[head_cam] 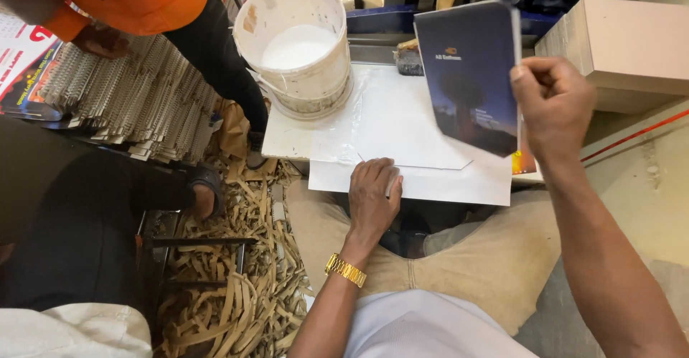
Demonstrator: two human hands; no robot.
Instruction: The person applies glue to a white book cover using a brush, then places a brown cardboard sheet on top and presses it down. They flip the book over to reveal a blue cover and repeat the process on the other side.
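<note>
Dark blue thin softcover booklet (470,74) held upright above the bench (287,143), right hand (552,107) grip clenched on its right edge. Looks light, floppy; pinch near the spine. Left hand (373,196) flat, pressing white paper sheets (416,179), grasping nothing.

Both forearms are bare, with no sleeve reaching down to either wrist. The left hand (375,194) carries a gold-coloured metal wristwatch (345,270) with a linked band, sitting snug just behind the wrist. The right hand (551,107) wears no ring, band or glove that can be seen. The legs are covered by light khaki trousers (466,257), the cloth creased, with a seam running down the middle between the thighs. At the bottom edge of the view a pale, whitish-blue shirt (430,329) covers the belly, smooth and without visible buttons or print.
</note>
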